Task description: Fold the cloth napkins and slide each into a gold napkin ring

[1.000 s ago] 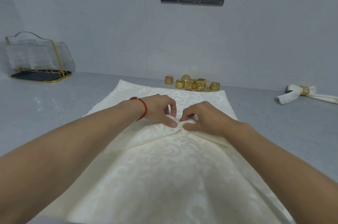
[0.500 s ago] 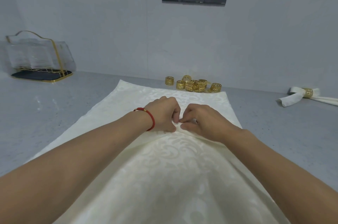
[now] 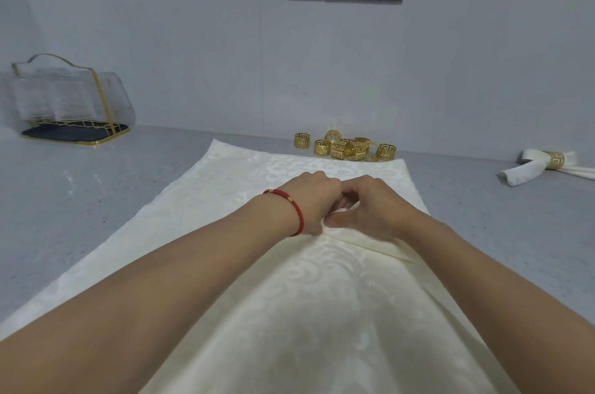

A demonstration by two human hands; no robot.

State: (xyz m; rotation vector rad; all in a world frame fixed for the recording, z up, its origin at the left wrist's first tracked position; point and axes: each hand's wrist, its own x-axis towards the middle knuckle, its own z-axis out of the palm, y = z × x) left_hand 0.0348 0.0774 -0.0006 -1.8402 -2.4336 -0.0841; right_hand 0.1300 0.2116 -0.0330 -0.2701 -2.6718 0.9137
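A grey worktop point(image 3: 80, 200) carries everything, and the landmark on it is the cream damask napkin point(image 3: 322, 313), spread flat from the near edge toward the wall. At the middle of the napkin a raised fold runs across it, and both hands meet there, touching each other. The left hand point(image 3: 309, 200), with a red cord bracelet point(image 3: 297, 210) at its wrist, has its grip curled down and pinching the fold; the right hand point(image 3: 373, 207) has its grip likewise curled, thumb and fingers pinching the same fold. Well left of the napkin stands a clear holder with gold trim point(image 3: 70, 100). Well right of it lies a finished napkin in its ring point(image 3: 547, 165). Just beyond the napkin's far edge sits a cluster of gold napkin rings point(image 3: 346, 147).
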